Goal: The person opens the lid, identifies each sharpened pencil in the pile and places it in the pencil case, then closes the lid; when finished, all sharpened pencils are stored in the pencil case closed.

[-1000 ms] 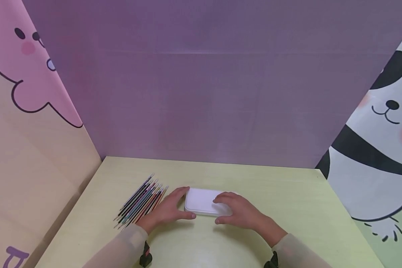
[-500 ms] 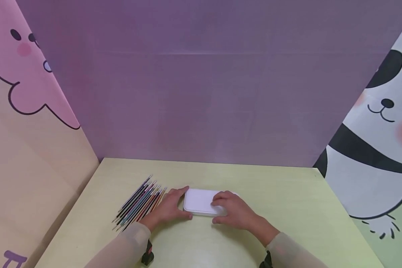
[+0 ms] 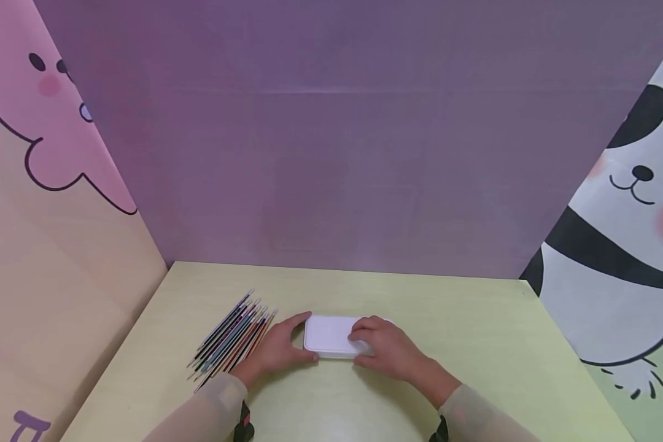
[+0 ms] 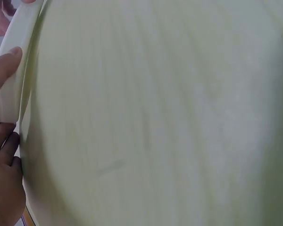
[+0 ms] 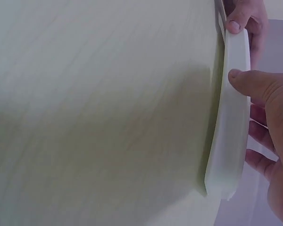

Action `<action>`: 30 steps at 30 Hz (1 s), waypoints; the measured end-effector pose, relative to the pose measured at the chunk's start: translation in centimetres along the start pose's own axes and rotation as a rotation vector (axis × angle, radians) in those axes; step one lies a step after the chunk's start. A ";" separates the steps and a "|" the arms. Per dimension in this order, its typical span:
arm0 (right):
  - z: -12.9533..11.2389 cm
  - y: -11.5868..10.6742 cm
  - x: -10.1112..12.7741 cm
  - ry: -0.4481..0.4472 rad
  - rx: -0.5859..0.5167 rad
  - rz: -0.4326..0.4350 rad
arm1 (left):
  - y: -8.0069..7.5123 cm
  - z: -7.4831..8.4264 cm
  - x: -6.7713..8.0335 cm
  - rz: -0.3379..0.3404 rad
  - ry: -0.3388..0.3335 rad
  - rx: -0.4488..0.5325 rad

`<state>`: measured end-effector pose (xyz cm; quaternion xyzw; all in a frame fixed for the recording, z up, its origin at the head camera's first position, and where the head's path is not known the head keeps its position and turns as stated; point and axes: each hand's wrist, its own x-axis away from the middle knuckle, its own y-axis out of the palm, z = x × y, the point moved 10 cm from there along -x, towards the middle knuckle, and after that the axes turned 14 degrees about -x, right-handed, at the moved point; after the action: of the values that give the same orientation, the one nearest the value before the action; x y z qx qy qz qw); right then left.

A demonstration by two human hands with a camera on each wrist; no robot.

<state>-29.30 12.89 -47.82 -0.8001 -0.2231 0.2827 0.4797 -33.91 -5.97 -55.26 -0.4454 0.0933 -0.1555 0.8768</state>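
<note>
A flat white box (image 3: 328, 334) with rounded corners lies on the pale wood table (image 3: 447, 307). My left hand (image 3: 279, 347) holds its left end, thumb on the near side and index finger at the far corner. On the right end, my right hand (image 3: 389, 350) grips with its thumb against the near side and fingers over the top. The right wrist view shows that thumb pressed on the box's side wall (image 5: 228, 141), fingers bent along the top. Just left of my left hand lies a bundle of thin pencils (image 3: 232, 337), partly covered by that wrist.
A purple partition (image 3: 331, 153) rises behind the table. Printed side walls flank it, a pink cartoon figure (image 3: 61, 147) on the left and a panda (image 3: 635, 215) on the right.
My right hand has shifted slightly left along the box, and both hands have settled more closely on its ends. The box and pencils stay in place; the head view has wobbled a little.
</note>
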 end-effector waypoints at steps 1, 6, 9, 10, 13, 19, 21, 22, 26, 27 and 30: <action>-0.2 -0.1 -0.1 -0.010 0.013 0.000 | 0.0 -0.1 0.0 -0.002 -0.008 0.009; -0.8 -0.4 -0.3 -0.039 0.071 0.001 | -0.1 -0.3 -0.2 -0.025 -0.017 0.081; -1.2 -0.6 -0.4 -0.066 0.109 0.017 | -0.2 -0.4 -0.1 -0.036 -0.030 0.112; -1.4 -0.6 -0.4 -0.079 0.120 0.025 | -0.2 -0.5 -0.1 -0.037 -0.035 0.115; -2.0 -0.6 -0.7 -0.120 0.154 0.044 | -0.2 -0.7 -0.1 -0.038 -0.047 0.102; -3.4 0.1 -1.0 -0.218 0.270 0.042 | -0.2 -0.7 -0.1 -0.037 -0.049 0.077; -3.8 0.1 -1.0 -0.251 0.308 0.047 | -0.1 -0.6 -0.1 -0.037 -0.046 0.078; -3.9 0.1 -0.9 -0.266 0.324 0.051 | -0.1 -0.5 0.0 -0.038 -0.047 0.079; -4.3 -0.1 -0.9 -0.324 0.369 0.065 | 0.0 -0.4 0.0 -0.041 -0.063 0.091; -4.3 -0.1 -0.9 -0.335 0.374 0.068 | -0.1 -0.3 0.0 -0.041 -0.068 0.096; -4.4 -0.2 -0.9 -0.358 0.377 0.062 | -0.1 -0.4 -0.2 -0.045 -0.079 0.097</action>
<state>-27.07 9.54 -45.78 -0.6404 -0.2232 0.4709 0.5642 -34.20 -6.29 -55.37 -0.4102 0.0411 -0.1619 0.8966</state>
